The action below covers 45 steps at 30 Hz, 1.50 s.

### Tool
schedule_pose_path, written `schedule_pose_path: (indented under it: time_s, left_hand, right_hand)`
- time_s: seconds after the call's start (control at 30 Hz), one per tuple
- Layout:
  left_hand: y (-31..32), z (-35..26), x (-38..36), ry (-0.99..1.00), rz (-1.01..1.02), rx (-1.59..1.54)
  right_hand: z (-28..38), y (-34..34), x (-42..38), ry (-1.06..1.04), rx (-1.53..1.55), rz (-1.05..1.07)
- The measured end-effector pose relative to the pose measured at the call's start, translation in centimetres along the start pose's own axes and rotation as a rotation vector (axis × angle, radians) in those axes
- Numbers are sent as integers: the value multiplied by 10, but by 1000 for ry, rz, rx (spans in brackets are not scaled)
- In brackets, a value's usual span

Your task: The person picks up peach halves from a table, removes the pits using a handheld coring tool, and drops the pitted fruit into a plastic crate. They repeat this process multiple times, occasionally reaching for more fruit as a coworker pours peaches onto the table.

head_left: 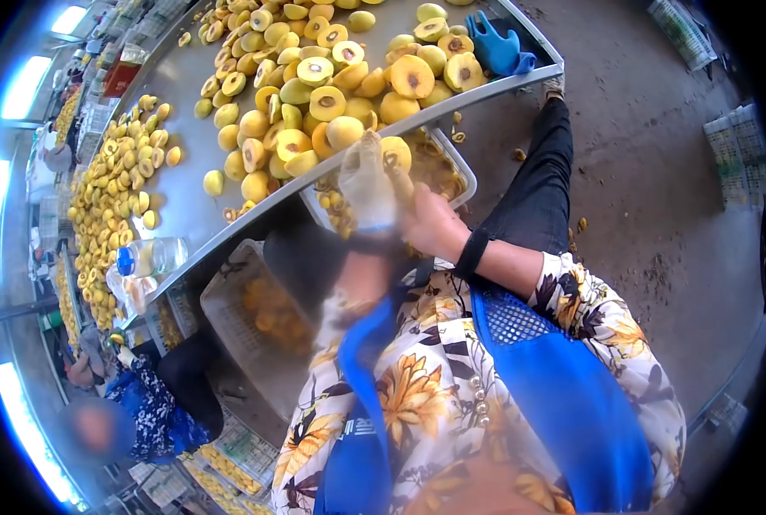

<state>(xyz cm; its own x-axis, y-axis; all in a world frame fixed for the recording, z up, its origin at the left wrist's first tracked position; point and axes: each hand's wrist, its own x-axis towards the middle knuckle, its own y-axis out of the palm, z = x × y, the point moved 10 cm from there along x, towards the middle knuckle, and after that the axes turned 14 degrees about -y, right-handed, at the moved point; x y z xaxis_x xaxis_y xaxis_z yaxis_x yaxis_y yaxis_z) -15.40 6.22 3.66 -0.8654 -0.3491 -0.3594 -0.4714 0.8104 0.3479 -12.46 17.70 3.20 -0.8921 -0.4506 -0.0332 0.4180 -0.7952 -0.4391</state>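
Note:
My left hand point(368, 187), in a whitish glove, is closed on a yellow fruit half point(396, 154) just beyond the metal table's front edge. Against it, my bare right hand point(434, 225) has its fingers curled round something small that I cannot make out. A black band circles the right wrist. Many halved yellow fruits point(327, 103), several with brown centres, are heaped on the metal table point(181, 103). Below my hands is a pale crate point(464, 172) holding fruit pieces.
A blue glove point(496, 47) lies at the table's right corner. A clear jar point(161, 256) with a blue lid stands near the left edge. Another crate point(228, 300) holds fruit under the table. A person in a blue patterned top point(142, 399) is at lower left. Crates point(738, 159) stand right.

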Motion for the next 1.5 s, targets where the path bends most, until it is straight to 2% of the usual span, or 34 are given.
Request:
schedule_pose_path:
  time_s: [0.1,0.17,0.23,0.33,0.43,0.53,0.63,0.73,0.83,0.93,1.03,1.13,1.23,1.33,1.43,1.5]
  left_hand:
    - [-5,6,4,-91,-26,-19]
    - [-19,5,22,230,-64,375]
    - [-17,22,21,-138,84,28]
    - [-19,10,7,-203,-60,-85]
    - [-10,-4,-2,-32,-84,156]
    - [-12,1,6,-8,-33,157]
    - [-10,10,6,-158,34,5]
    - [-17,20,2,-306,1,-163]
    - [-27,46,24,-346,134,-248]
    - [-30,40,12,-407,-20,-202]
    - [-30,15,13,-93,7,89]
    - [-22,16,5,-176,77,134]
    - [-20,25,8,-187,190,138]
    - [-23,22,8,-257,112,65]
    - [-18,8,4,-168,74,87]
    - [-18,15,3,-276,156,-5]
  right_hand:
    - [4,0,-3,95,70,57]
    - [5,7,-3,110,63,82]
    - [0,13,0,42,-18,68]
    - [-8,25,1,179,189,162]
    - [-8,33,-6,236,405,203]
    - [-18,41,-5,239,412,209]
    - [-10,30,-6,191,467,124]
    - [-9,36,-8,218,503,154]
    - [3,36,-14,270,570,202]
    - [7,38,-20,396,586,259]
    - [2,51,-21,403,722,269]
    - [2,51,-24,423,765,273]
    - [2,55,-24,378,787,259]
    - [13,46,-23,297,618,291]
    - [11,44,-16,203,520,205]
    - [2,51,-17,195,531,200]
